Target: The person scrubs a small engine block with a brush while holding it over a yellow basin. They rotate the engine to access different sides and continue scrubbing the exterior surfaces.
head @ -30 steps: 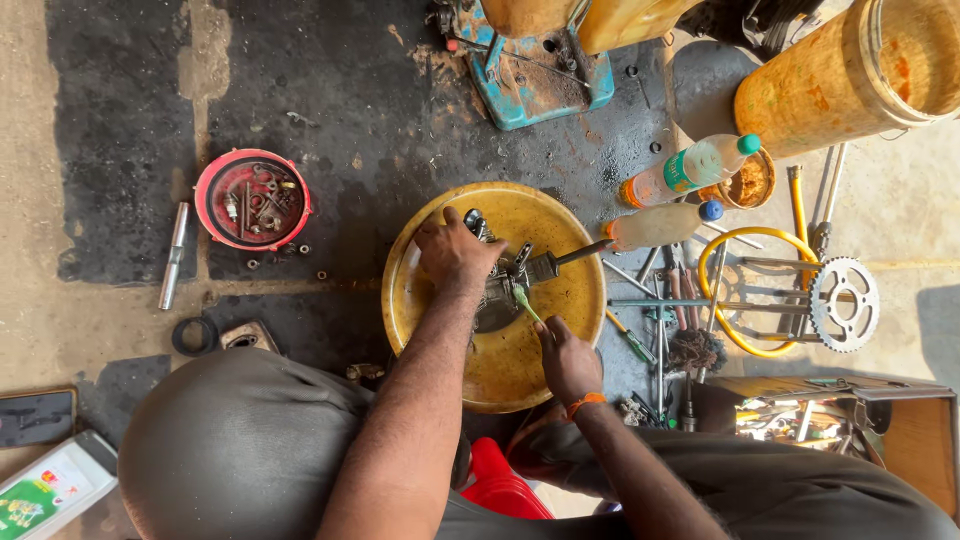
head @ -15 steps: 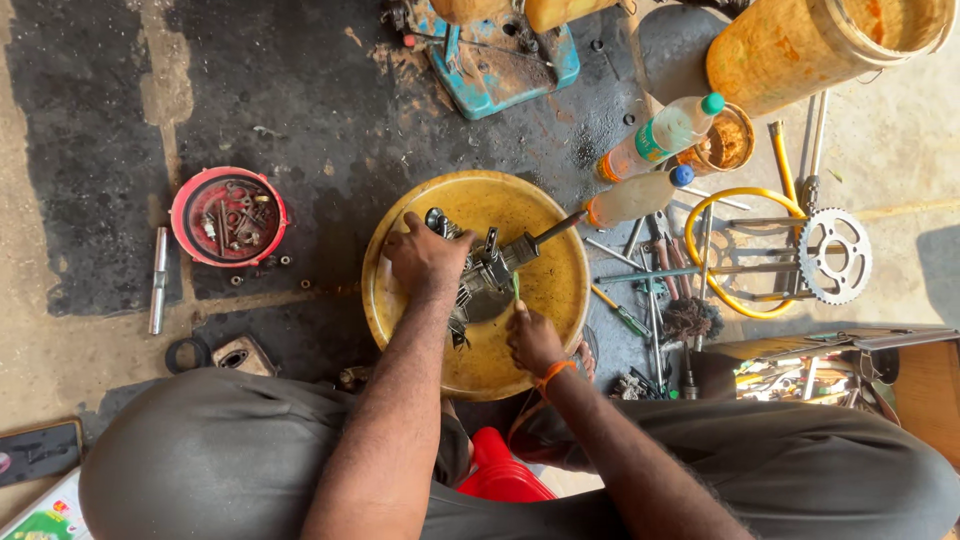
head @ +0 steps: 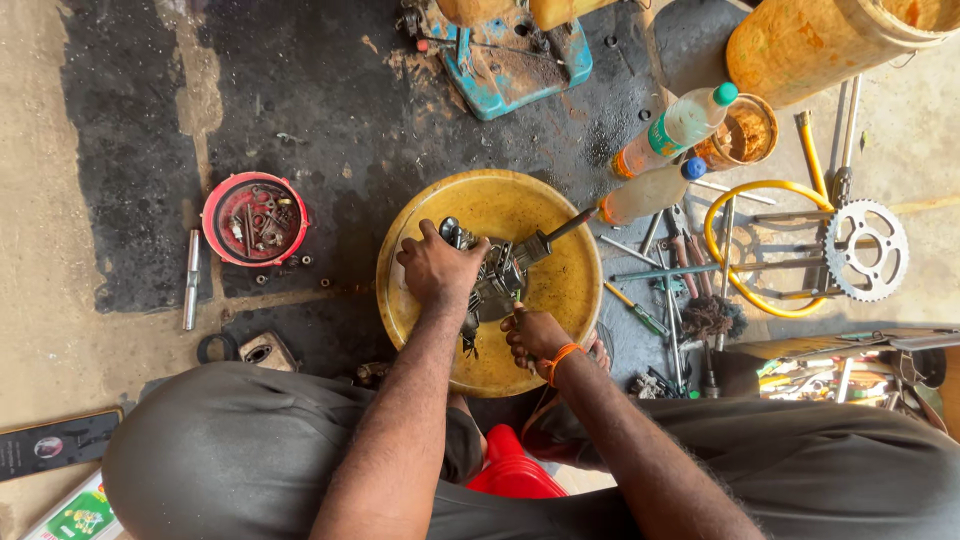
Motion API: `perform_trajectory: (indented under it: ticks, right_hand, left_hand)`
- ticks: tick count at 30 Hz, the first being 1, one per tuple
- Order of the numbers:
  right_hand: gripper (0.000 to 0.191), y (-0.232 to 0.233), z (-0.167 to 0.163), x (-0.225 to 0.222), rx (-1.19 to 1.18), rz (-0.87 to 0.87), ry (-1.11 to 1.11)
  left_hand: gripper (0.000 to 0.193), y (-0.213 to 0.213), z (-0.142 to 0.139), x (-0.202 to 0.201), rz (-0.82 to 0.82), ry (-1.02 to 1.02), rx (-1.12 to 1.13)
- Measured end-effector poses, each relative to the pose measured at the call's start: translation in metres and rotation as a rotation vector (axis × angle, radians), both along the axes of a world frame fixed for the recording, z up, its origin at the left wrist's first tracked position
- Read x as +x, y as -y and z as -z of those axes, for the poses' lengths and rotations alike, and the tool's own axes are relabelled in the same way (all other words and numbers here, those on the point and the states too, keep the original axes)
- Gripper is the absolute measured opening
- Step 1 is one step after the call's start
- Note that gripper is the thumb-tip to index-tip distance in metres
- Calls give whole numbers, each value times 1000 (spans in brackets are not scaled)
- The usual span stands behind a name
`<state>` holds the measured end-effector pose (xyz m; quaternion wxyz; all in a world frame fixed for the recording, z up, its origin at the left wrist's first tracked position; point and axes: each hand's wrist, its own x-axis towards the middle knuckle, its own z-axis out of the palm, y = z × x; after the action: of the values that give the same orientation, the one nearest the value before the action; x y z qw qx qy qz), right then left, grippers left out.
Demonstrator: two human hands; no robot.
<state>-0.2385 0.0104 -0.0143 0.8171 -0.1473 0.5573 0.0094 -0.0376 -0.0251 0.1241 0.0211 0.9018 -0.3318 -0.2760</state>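
On the oil-blackened concrete floor, between the person's knees, sits a wide, shallow yellow basin, round, its inside smeared with brown grime. In its middle lies a small metal engine part, grey and dull silver, lumpy and angular, with dark greasy patches and a short stub sticking out at its upper left end. The left hand lies over the left side of that part, its grip wrapped closed around it, fingers curled over the top. The right hand, an orange band at its wrist, sits just below and right of the part; its grip is closed on a thin green-tipped tool whose tip touches the part's lower edge. A dark-handled tool leans from the part toward the basin's right rim.

Beyond the basin, upper right, stands a big orange drum, rough and stained. A blue metal base, rusty, lies above. Right of the basin are a yellow hoop, a toothed steel sprocket, two plastic bottles and loose rods. Well to the left, a red round tray holds small bolts, with a bright steel socket beside it.
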Motion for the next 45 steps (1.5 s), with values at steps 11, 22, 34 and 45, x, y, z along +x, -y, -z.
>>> perform_trajectory:
  ticks: [11,22,34,45]
  right_hand:
    - [64,-15,5,8,14,185,103]
    - [53,-15,2,-7,-615,-525,-408]
    - [30,-28,-38,7,-944,-1137,-756]
    - [31,-24,-31,-6,-592,-536,-53]
  left_hand:
    - [92,2,-10,-16,-46,10,-7]
    - [105,4,-3,-8,50,-35,25]
    - [107,-7,6,11,-108,-88,108]
    - [101,-17,-12,-7,-166,-68,93]
